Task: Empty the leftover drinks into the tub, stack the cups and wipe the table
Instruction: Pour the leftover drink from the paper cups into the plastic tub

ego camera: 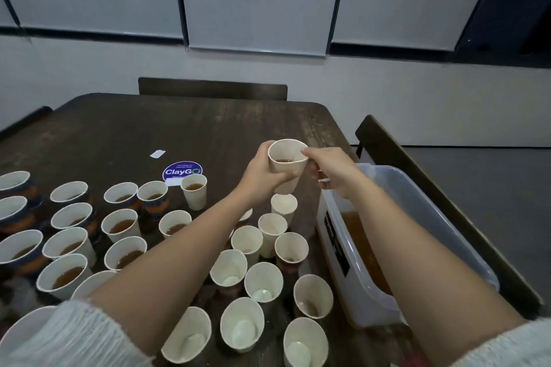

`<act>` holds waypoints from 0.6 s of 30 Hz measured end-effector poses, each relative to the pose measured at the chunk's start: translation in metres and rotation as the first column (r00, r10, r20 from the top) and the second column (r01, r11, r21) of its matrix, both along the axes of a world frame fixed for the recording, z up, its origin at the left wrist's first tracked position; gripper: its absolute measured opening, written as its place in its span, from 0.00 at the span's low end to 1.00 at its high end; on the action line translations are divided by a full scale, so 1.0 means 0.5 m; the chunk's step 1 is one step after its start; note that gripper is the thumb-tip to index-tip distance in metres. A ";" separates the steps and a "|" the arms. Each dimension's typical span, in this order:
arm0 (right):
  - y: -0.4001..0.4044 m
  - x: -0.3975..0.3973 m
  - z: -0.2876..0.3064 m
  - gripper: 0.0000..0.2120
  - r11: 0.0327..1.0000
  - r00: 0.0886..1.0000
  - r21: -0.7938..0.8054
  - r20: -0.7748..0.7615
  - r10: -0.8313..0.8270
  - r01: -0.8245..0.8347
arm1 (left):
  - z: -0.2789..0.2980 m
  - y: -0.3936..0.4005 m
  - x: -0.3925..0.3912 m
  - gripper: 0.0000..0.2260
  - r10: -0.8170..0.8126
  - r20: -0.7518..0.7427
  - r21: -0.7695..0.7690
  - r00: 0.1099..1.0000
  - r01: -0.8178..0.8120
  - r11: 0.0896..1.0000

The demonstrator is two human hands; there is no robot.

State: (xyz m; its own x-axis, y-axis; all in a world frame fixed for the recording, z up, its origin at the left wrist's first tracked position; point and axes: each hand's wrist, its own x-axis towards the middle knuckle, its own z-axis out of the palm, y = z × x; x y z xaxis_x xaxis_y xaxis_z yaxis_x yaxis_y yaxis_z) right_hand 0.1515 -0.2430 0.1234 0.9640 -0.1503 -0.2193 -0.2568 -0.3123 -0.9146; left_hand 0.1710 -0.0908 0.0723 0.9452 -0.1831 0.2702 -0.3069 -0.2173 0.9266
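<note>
A: Paper cup [286, 164]?
B: Upright, mouth up, above the table [185, 125]. Left hand [262, 176] grip wraps it; right hand [331, 171] pinches the rim.
A: Surroundings?
B: Dark wood; tub [423, 217] right; grey blinds [259, 0] beyond.

A paper cup [286, 164] with a little drink in it is held above the table [185, 125], the left hand [262, 174] gripping its left side and the right hand [331, 168] touching its rim from the right. Under and nearer than it stands a cluster of emptied cups [262, 280]. To the left, cups holding drink [122, 225] stand in rows. A round sticker [182, 171] lies on the table behind those rows, a slip of paper [157, 154] just beyond it. The tub [417, 211] sits at the table's right edge, liquid [360, 244] inside, right of the emptied cups. A chair [213, 89] stands behind the table, another [417, 176] to the right of the tub.
</note>
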 end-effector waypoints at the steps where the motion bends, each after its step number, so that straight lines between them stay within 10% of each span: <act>1: -0.015 -0.019 0.002 0.12 0.998 1.000 0.063 -0.027 0.002 0.000 | 0.002 -0.014 -0.008 0.26 -0.004 0.009 -0.017 1.000 0.004 1.000; 6: -0.088 -0.086 -0.026 0.15 0.870 0.989 0.493 -0.139 0.057 0.019 | 0.003 -0.099 -0.045 0.23 -0.076 0.027 -0.008 0.997 0.076 0.997; 18: -0.245 -0.129 -0.106 0.24 0.776 0.980 0.599 -0.108 -0.168 0.200 | -0.035 -0.270 -0.088 0.29 -0.207 -0.031 0.047 0.978 0.208 0.977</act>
